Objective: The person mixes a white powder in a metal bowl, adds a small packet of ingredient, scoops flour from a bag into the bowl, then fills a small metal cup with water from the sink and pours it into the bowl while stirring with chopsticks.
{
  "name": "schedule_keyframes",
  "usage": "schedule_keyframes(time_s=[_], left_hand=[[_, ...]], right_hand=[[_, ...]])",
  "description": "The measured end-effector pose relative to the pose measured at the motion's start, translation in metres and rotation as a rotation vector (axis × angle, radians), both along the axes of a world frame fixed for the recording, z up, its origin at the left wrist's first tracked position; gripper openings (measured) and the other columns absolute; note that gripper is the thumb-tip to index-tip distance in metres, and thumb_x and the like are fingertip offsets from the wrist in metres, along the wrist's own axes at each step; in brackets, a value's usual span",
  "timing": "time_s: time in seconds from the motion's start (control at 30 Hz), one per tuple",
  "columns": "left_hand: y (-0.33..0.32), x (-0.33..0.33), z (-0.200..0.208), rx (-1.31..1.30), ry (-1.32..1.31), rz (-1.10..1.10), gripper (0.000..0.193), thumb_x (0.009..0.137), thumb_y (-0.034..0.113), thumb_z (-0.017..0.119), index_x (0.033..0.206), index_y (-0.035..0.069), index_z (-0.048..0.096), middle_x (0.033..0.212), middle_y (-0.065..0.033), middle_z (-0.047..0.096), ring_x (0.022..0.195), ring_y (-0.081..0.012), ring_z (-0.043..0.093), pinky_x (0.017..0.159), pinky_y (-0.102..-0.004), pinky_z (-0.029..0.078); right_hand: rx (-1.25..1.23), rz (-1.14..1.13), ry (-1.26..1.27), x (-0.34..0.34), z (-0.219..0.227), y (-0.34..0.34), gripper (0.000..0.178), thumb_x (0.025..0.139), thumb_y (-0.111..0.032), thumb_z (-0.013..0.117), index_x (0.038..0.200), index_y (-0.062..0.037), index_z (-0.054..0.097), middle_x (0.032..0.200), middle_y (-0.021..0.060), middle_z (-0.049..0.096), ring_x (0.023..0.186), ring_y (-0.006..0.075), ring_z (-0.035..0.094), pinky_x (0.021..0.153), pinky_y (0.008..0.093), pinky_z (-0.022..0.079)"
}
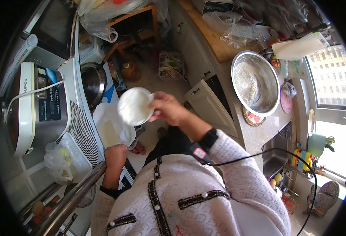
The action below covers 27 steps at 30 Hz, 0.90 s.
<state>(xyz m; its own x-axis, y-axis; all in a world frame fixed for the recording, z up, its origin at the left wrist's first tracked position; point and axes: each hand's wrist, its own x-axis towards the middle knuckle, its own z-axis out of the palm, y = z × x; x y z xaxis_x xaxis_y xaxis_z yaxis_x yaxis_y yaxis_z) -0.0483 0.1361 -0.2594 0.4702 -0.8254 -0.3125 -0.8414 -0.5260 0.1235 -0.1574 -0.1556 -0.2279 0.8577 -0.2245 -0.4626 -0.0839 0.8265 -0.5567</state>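
My right hand (168, 109) holds a white cup (146, 92) by its side, fingers closed around it. White flour (133, 107) fills the cup, which hangs in the air above the floor. Just left of it is a translucent white plastic bag (102, 114) with pale flour inside. My left hand (115, 155) is closed on the near edge of that bag. On the right counter stands a steel mixing bowl (275, 88) with a heap of flour (246, 82) in it.
A rice cooker (53, 106) and a microwave (49, 31) line the left counter. A metal rail (74, 196) runs beside my left arm. One white cabinet door (210, 104) hangs open below the right counter. A sink (273, 159) lies nearer me. A black cable (259, 153) crosses my right sleeve.
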Motion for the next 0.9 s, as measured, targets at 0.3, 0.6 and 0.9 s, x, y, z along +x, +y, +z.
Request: schedule_keyframes(time_s=[0.3, 0.6, 0.9], left_hand=[[0.001, -0.001, 0.000, -0.032, 0.008, -0.044, 0.011, 0.075, 0.015, 0.060, 0.065, 0.009, 0.062, 0.067, -0.0118, 0.064, 0.062, -0.0316, 0.063, 0.059, -0.0427, 0.048], [0.010, -0.001, -0.007, -0.063, -0.023, 0.009, 0.014, 0.076, 0.016, 0.057, 0.067, 0.009, 0.065, 0.067, -0.0103, 0.064, 0.064, -0.0274, 0.064, 0.063, -0.0405, 0.048], [0.007, -0.002, -0.008, -0.024, -0.033, 0.071, 0.009, 0.071, 0.011, 0.056, 0.067, 0.008, 0.063, 0.068, -0.0096, 0.062, 0.065, -0.0284, 0.061, 0.064, -0.0404, 0.045]], right_hand=[[-0.548, 0.311, 0.169, 0.076, -0.027, 0.098, 0.049, 0.070, -0.007, 0.070, 0.111, 0.0044, 0.047, 0.079, 0.0145, 0.060, 0.056, 0.0208, 0.064, 0.054, 0.0330, 0.056], [-1.282, 0.713, 0.121, 0.146, -0.109, 0.164, 0.057, 0.070, -0.023, 0.072, 0.111, 0.0055, 0.045, 0.107, 0.0285, 0.057, 0.105, 0.0420, 0.055, 0.091, 0.0432, 0.046], [-1.498, 0.772, -0.200, 0.194, -0.199, 0.216, 0.036, 0.065, -0.005, 0.064, 0.099, 0.0027, 0.057, 0.103, 0.0262, 0.059, 0.100, 0.0410, 0.055, 0.087, 0.0454, 0.046]])
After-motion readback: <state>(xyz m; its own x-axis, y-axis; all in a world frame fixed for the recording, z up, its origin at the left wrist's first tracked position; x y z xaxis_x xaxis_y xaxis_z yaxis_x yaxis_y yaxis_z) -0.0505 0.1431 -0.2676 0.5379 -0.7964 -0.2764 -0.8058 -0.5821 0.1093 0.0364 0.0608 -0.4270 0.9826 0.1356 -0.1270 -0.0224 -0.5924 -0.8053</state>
